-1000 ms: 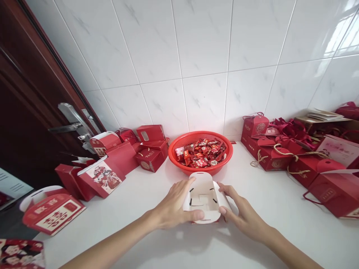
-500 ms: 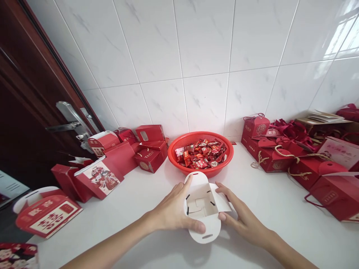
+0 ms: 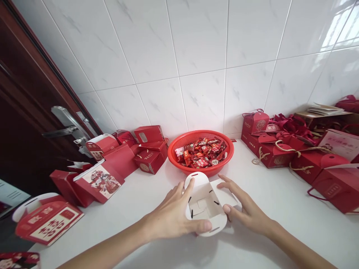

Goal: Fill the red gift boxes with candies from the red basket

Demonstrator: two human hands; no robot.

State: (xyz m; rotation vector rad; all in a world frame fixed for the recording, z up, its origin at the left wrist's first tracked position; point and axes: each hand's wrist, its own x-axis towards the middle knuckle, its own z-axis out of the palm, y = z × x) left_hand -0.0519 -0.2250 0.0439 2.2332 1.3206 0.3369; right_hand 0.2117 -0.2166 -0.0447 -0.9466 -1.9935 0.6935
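Observation:
A small paper gift box [image 3: 200, 207] stands open on the table in front of me, its white inside facing up and flaps spread outward. Dark cord ends poke through slots in its inner walls. My left hand [image 3: 179, 213] grips the box from the left, index finger along the far rounded flap and thumb on the near one. At the right side flap, my right hand [image 3: 245, 209] holds the white card between thumb and fingers. Just behind the box is a red plastic basket [image 3: 179, 166] of wrapped candies [image 3: 202, 153].
Red gift boxes [image 3: 151, 158] cluster on the left, with a double-happiness box [image 3: 52, 220] nearer me. More red boxes [image 3: 280, 153] with rope handles line the right, beside red ribbons [image 3: 291, 125]. A tiled wall [image 3: 202, 89] backs the white table [image 3: 266, 186]; a dark door [image 3: 25, 93] stands left.
The box has tilted and turned slightly, its near flap shifting right and up. My right hand has moved a little right, with the side flap bent farther outward.

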